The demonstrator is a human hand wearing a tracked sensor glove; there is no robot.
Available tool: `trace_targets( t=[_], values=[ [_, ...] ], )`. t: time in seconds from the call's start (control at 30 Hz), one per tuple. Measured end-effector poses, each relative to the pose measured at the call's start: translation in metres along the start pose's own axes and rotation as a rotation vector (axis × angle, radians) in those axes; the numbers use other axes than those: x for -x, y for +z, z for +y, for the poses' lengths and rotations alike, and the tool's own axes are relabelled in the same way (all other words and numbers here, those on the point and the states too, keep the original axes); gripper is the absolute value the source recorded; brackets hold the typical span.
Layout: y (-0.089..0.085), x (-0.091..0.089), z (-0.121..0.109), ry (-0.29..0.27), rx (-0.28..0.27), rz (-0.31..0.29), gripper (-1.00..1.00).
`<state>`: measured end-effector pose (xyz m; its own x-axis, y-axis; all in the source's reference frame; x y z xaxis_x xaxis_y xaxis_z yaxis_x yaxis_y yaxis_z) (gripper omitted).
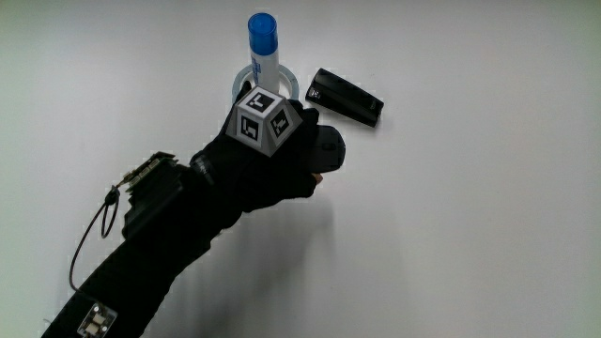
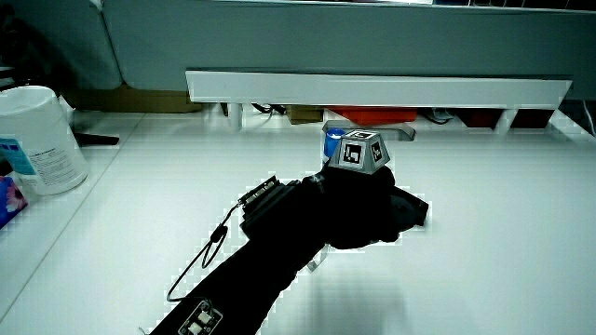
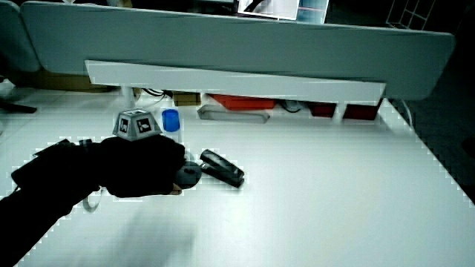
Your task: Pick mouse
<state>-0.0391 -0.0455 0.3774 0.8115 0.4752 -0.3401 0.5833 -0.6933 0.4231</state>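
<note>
Gripping mouse (image 1: pixel 328 150), hand (image 1: pixel 277 160) curls fingers around it, patterned cube (image 1: pixel 262 120) on its back. Mouse dark, rounded, poking out past fingertips, just above white worktop (image 1: pixel 470 235); seen also in a side view (image 3: pixel 188 174). Blue-capped bottle (image 1: pixel 263 52) stands upright just beside hand, farther from person. Black flat device (image 1: pixel 346 97) lies on worktop near mouse, not touching. White tub (image 2: pixel 39 138) at worktop's edge, well apart from hand.
</note>
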Motion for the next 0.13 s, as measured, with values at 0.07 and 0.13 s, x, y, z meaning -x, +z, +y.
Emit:
trace_targets(
  t=[0.07, 0.13],
  values=[
    [0.001, -0.009, -0.006, -0.028, 0.008, 0.011, 1.0],
    [0.0, -0.017, -0.012, -0.045, 0.0, 0.027, 1.0]
  ],
)
